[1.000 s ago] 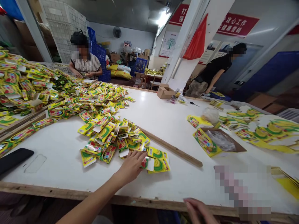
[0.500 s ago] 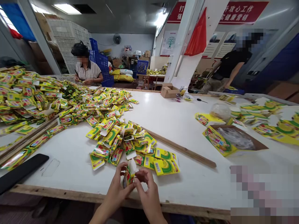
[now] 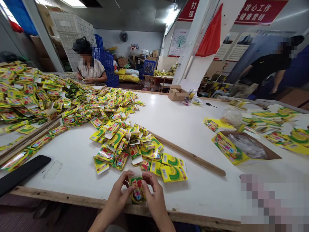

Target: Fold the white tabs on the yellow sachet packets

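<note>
Between my two hands is a small yellow and green printed box (image 3: 138,190), its white end flap standing up at the top. My left hand (image 3: 122,190) grips its left side, thumb on the front. My right hand (image 3: 152,192) pinches the right side, thumb also across the printed face. The fingers behind the box are partly hidden. Just beyond my hands lies a loose heap of similar small boxes (image 3: 122,146), several with white flaps open. Two flat yellow boxes (image 3: 174,173) with barcodes lie to the right of it.
A wooden strip (image 3: 190,155) crosses the white table (image 3: 178,119). A larger open carton (image 3: 231,151) holding clear plastic stands right. A big pile of small boxes (image 3: 31,93) covers the left. A black phone-like object (image 3: 26,172) lies front left. Two people are beyond the table.
The small box has turned so that its printed front faces me, and my right hand has closed on its right side. The person at the far right has moved rightward in view.
</note>
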